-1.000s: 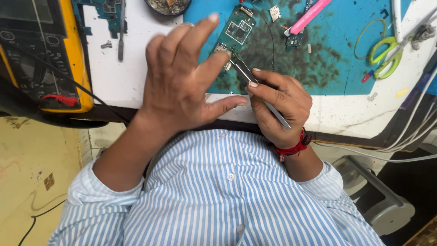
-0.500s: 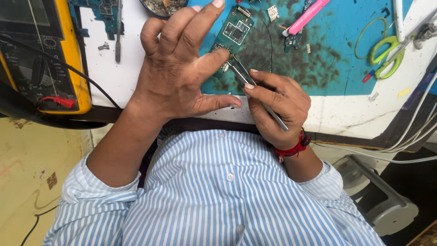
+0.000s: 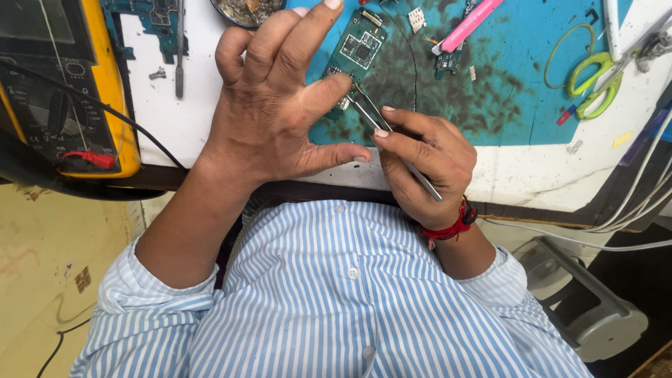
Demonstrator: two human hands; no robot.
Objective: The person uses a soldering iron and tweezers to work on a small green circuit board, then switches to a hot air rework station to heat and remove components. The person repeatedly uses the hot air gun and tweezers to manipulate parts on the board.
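Since the earlier frame the left hand (image 3: pixel 269 105) has slid a little toward 12 o'clock, its fingertips now reaching the frame's upper edge, while the right hand (image 3: pixel 420 164) has barely shifted. The small green circuit board (image 3: pixel 360 49) lies on the stained blue rubber mat (image 3: pixel 490 91), at 12 o'clock from the person. The left hand is spread open, its thumb pressing the board's near end. The right hand is closed around thin steel tweezers (image 3: pixel 392 136), their tips touching the board just beside that thumb. At 11 o'clock of the board a round dark dish (image 3: pixel 245 12) holds small metal scraps. At 3 o'clock lie a pink plastic tool (image 3: pixel 465 24) and, farther out, green-handled scissors (image 3: pixel 595 77). At 9 o'clock on the white worktop (image 3: pixel 168 119) stands a yellow multimeter (image 3: pixel 63 84).
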